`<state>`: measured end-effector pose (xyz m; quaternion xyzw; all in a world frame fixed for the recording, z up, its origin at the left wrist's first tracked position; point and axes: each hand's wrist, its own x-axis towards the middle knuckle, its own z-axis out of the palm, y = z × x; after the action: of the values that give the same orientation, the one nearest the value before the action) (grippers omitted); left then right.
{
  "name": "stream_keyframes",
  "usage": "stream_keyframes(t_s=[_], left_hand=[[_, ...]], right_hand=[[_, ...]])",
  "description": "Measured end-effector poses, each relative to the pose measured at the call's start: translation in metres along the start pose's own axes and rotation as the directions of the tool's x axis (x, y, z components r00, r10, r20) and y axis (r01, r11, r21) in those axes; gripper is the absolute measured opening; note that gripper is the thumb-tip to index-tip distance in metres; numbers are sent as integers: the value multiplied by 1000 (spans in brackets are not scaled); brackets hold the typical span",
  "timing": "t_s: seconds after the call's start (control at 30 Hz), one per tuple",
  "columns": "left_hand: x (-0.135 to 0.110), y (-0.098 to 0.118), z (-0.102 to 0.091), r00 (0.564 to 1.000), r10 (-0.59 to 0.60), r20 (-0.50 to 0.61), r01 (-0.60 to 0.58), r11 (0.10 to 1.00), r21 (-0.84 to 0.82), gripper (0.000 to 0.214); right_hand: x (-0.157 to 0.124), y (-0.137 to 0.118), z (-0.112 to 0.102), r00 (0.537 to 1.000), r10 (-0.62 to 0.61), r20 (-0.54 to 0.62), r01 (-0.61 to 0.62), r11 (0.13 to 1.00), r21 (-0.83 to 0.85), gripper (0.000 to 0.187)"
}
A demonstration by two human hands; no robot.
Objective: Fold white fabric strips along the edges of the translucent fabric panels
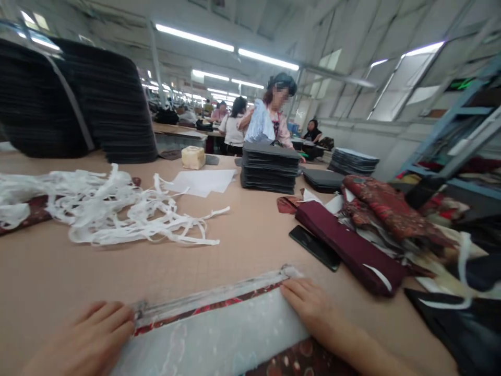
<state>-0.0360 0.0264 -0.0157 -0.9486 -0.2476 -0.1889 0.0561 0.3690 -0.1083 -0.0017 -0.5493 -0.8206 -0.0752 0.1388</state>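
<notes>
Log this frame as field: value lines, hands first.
left hand: at left end of pale-backed fabric
right hand: on the fabric's right end
fabric detail: red patterned strip showing along far side
table left: tangled white strips
table right: dark phone beside folded maroon cloth
table far side: stack of dark panels
background: co-worker with light blue cloth

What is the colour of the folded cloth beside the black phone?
The folded cloth is dark maroon, shown in the head view.

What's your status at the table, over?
Left fingers at the cloth's left end, right fingers at its right. Red-patterned band showing. Phone, white strips beyond, apart.
</notes>
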Motion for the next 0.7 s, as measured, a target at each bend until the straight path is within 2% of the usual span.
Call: stream_keyframes(t_s=[0.1,0.17,0.23,0.37,0.5,0.7], left_hand=[[53,26,-6,989,36,143,-31,999,-34,26],[92,55,1,982,111,152,-91,987,-131,27],[129,86,17,958,217,189,-171,958,-232,25],[185,135,55,935,271,228,-209,941,-265,23],[213,159,76,936,229,267,-182,965,-190,23],[215,165,84,945,232,232,-205,970,-133,26]], right_hand=[[-5,15,-4,985,171,-9,-165,964,209,24],[-1,24,-3,956,291,-39,-262,906,332,24],[3,31,1,920,386,-72,-330,858,393,24],[6,39,15,886,454,-95,-374,820,433,22],[3,40,24,861,487,-143,-377,802,463,22],[4,38,23,851,505,-141,-382,781,494,22]])
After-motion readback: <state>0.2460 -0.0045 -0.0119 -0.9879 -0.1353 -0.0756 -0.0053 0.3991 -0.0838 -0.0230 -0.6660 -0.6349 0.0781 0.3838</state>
